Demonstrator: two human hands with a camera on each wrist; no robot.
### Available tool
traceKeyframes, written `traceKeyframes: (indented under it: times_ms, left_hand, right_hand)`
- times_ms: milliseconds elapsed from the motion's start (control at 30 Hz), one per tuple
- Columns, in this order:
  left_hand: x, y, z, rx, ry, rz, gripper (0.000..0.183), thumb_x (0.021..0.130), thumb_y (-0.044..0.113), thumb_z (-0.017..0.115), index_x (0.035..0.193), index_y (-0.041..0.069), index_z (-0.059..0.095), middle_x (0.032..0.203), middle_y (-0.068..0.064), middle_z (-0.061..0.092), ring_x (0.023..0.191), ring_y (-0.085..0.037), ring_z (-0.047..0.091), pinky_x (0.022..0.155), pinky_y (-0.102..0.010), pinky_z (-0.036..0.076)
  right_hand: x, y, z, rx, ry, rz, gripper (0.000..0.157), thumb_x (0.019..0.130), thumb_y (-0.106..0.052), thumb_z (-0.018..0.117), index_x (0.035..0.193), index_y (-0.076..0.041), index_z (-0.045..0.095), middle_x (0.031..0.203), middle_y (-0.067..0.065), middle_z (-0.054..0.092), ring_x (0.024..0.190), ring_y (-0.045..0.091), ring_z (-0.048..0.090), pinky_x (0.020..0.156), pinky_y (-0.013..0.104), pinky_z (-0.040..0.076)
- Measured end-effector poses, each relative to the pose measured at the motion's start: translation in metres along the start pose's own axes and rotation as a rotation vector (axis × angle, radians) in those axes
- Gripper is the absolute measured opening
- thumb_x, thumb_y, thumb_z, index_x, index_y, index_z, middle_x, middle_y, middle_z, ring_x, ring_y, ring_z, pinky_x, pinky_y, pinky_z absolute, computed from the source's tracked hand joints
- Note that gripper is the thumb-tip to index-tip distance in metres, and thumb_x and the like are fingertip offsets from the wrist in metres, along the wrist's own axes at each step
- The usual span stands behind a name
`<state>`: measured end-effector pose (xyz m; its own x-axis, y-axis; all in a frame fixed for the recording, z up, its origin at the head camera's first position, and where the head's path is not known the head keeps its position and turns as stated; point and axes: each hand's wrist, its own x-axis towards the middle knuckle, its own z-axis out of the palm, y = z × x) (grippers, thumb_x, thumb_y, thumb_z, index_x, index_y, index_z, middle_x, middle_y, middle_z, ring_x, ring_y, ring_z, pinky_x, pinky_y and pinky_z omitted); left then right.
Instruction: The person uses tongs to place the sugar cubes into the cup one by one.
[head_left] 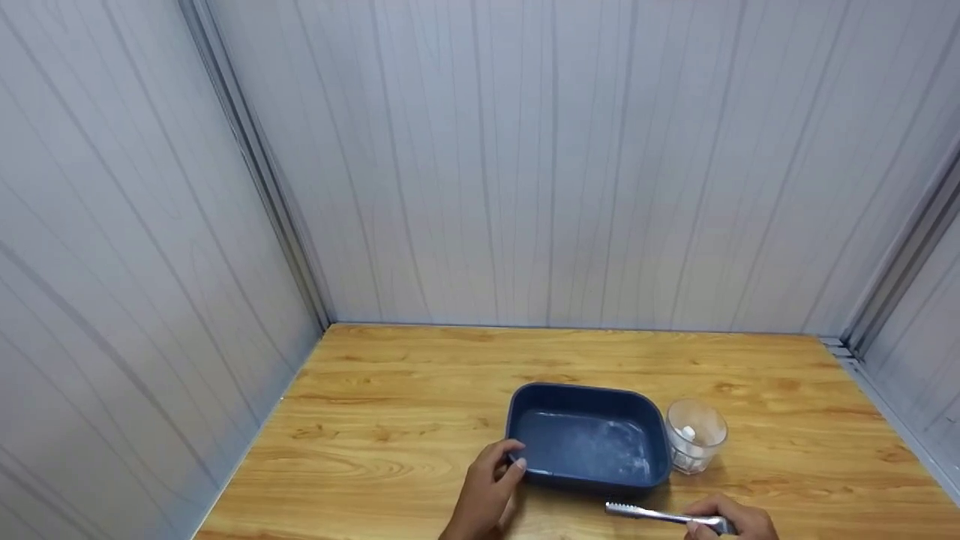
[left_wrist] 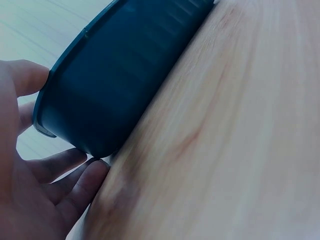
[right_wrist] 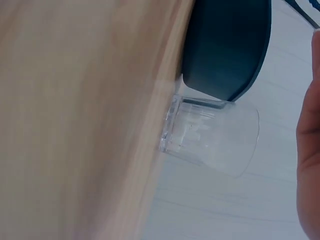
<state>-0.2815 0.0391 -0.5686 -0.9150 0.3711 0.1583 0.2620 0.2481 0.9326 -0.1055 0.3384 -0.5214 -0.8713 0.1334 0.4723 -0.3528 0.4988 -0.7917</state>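
Observation:
A dark blue rectangular baking dish [head_left: 585, 442] sits on the wooden table, with whitish smears on its inner floor. At its near left corner my left hand [head_left: 487, 484] grips the rim, thumb over the edge. The left wrist view shows other fingers of that hand [left_wrist: 65, 185] low against the outer wall. My right hand [head_left: 731, 519] holds slim metal tongs [head_left: 649, 513], their ridged tip pointing left in front of the dish. Right beside the dish stands a clear glass [head_left: 697, 439] with small white pieces inside. In the right wrist view only part of the right hand [right_wrist: 308, 135] shows.
The wood-grain table [head_left: 390, 420] is bounded by a pale panelled wall [head_left: 525, 187] at the back. Similar side walls with metal corner posts [head_left: 259, 165] stand at left and right.

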Motion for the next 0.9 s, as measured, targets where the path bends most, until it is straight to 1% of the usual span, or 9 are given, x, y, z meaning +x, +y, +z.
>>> traceKeyframes:
  times_ms: [67, 233, 367, 400, 467, 533, 600, 800, 900]
  left_hand:
    - [-0.001, 0.000, 0.000, 0.001, 0.001, 0.002, 0.026, 0.092, 0.026, 0.056, 0.114, 0.013, 0.060, 0.123, -0.004, 0.052, 0.116, -0.020, 0.048, 0.090, -0.036, 0.044]
    - [-0.003, 0.000, -0.001, -0.007, 0.009, 0.018, 0.027, 0.091, 0.030, 0.058, 0.113, 0.016, 0.061, 0.121, -0.003, 0.053, 0.114, -0.018, 0.049, 0.088, -0.034, 0.045]
    - [-0.002, -0.002, 0.000, -0.011, 0.007, 0.029, 0.028, 0.091, 0.030, 0.058, 0.114, 0.014, 0.061, 0.121, -0.003, 0.053, 0.113, -0.017, 0.049, 0.088, -0.034, 0.045]
    - [-0.001, -0.002, 0.000, -0.010, 0.007, 0.030, 0.028, 0.091, 0.031, 0.058, 0.114, 0.014, 0.061, 0.121, -0.002, 0.053, 0.113, -0.017, 0.049, 0.088, -0.033, 0.045]
    - [-0.001, -0.003, 0.000, -0.006, 0.007, 0.031, 0.029, 0.091, 0.031, 0.057, 0.114, 0.014, 0.060, 0.120, -0.001, 0.053, 0.113, -0.016, 0.049, 0.088, -0.033, 0.045]
    - [-0.002, -0.003, 0.000, -0.002, 0.006, 0.032, 0.030, 0.091, 0.032, 0.058, 0.115, 0.013, 0.060, 0.119, -0.001, 0.054, 0.112, -0.016, 0.049, 0.088, -0.032, 0.045]
    - [-0.003, -0.003, 0.000, -0.001, 0.003, 0.024, 0.031, 0.091, 0.033, 0.058, 0.115, 0.014, 0.060, 0.119, 0.000, 0.054, 0.112, -0.015, 0.050, 0.087, -0.031, 0.045]
    - [-0.004, 0.000, 0.000, -0.025, 0.000, 0.014, 0.030, 0.091, 0.032, 0.058, 0.115, 0.014, 0.060, 0.120, -0.001, 0.053, 0.113, -0.016, 0.049, 0.089, -0.033, 0.044]
    - [-0.003, 0.001, 0.000, -0.026, -0.002, 0.008, 0.029, 0.092, 0.030, 0.058, 0.116, 0.015, 0.060, 0.121, -0.001, 0.053, 0.114, -0.016, 0.048, 0.090, -0.033, 0.044]
  right_hand:
    - [-0.001, 0.005, 0.001, -0.019, -0.025, -0.071, 0.028, 0.070, 0.013, 0.069, 0.081, -0.013, 0.065, 0.063, -0.007, 0.062, 0.053, 0.006, 0.058, 0.049, 0.018, 0.045]
    - [0.000, 0.014, 0.005, -0.068, -0.073, -0.201, 0.032, 0.070, 0.010, 0.070, 0.083, -0.019, 0.064, 0.066, -0.011, 0.060, 0.055, 0.002, 0.055, 0.050, 0.015, 0.043]
    - [0.004, 0.022, 0.009, -0.137, -0.100, -0.390, 0.037, 0.065, 0.008, 0.072, 0.086, -0.021, 0.064, 0.070, -0.017, 0.058, 0.059, -0.006, 0.052, 0.052, 0.011, 0.040]
    - [0.005, 0.023, 0.010, -0.167, -0.103, -0.422, 0.038, 0.064, 0.006, 0.074, 0.087, -0.023, 0.063, 0.071, -0.019, 0.057, 0.061, -0.009, 0.050, 0.053, 0.010, 0.040]
    - [0.007, 0.027, 0.013, -0.186, -0.107, -0.499, 0.039, 0.062, 0.004, 0.075, 0.088, -0.022, 0.064, 0.072, -0.020, 0.057, 0.062, -0.011, 0.049, 0.053, 0.009, 0.038]
    - [0.007, 0.028, 0.015, -0.208, -0.124, -0.526, 0.037, 0.063, 0.002, 0.076, 0.089, -0.022, 0.064, 0.073, -0.020, 0.058, 0.063, -0.012, 0.049, 0.053, 0.010, 0.038]
    - [0.007, 0.029, 0.016, -0.213, -0.145, -0.533, 0.035, 0.065, 0.001, 0.076, 0.090, -0.021, 0.064, 0.073, -0.018, 0.060, 0.063, -0.011, 0.049, 0.052, 0.010, 0.038]
    - [0.009, 0.026, 0.014, -0.305, -0.263, -0.463, 0.029, 0.074, -0.009, 0.075, 0.098, -0.020, 0.063, 0.077, -0.017, 0.061, 0.064, -0.007, 0.052, 0.052, 0.012, 0.038]
    - [0.011, 0.026, 0.012, -0.344, -0.327, -0.454, 0.027, 0.076, -0.017, 0.075, 0.100, -0.019, 0.063, 0.079, -0.016, 0.063, 0.066, -0.004, 0.055, 0.053, 0.013, 0.039]
